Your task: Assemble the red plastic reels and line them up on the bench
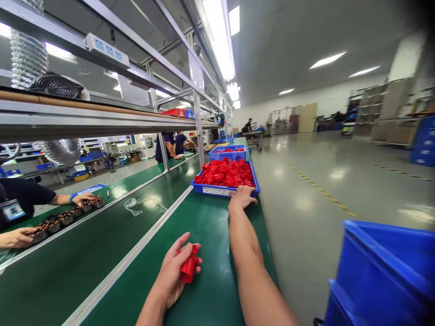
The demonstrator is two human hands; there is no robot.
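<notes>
Red plastic fitting (pixel 187 271) is in the left hand (pixel 175 268), pinched between thumb and curled fingers above the green bench (pixel 209 296). Right hand (pixel 242 197) is on the near rim of the blue tray (pixel 198 188); can't tell if it's actually clamped. Thing is, that tray's heaped with red pieces (pixel 224 172) right by the bench edge, so a hard tug could spill some onto the floor (pixel 306 244).

From your head, the camera looks forward and down along the green worktop (pixel 211 226), nearer your left hand (pixel 176 266) than your right hand (pixel 242 198).
</notes>
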